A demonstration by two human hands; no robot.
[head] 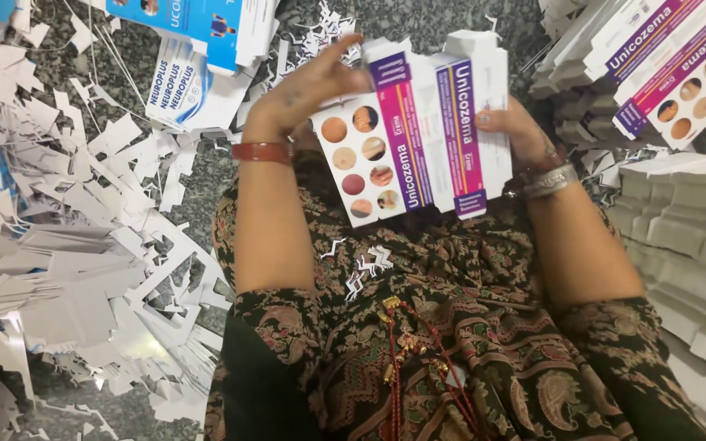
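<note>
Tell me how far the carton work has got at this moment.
Done, apparently: stacks of flat white cartons on the right, and heaps of trimmed paper scrap on the left. In hand: the left hand and right hand hold a flat purple-and-white carton sheet. How much is left cannot be told.

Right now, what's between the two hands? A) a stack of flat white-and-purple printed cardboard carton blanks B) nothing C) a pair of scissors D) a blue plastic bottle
A: the left hand grips the top edge and the right hand supports the side of a stack of flat white-and-purple printed cardboard carton blanks, held over the lap amid white paper offcuts.
</note>
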